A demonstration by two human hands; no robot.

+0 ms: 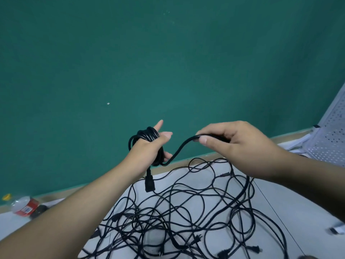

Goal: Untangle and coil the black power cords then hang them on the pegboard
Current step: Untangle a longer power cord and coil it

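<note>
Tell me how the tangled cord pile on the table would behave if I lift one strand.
Probably floppy: the tangled cords lie in loose loops. Likely drags neighbours along, since strands cross everywhere. Plugs may snag.

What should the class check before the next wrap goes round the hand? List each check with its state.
1. The coil sits round the left hand: ok.
2. The right hand pinches the power cord: ok.
3. Its connector hangs free below the coil: ok.
4. The stretch beyond the right hand is clear of the tangled cords: cannot tell.
5. Room on the pegboard to hang it: cannot tell.
</note>
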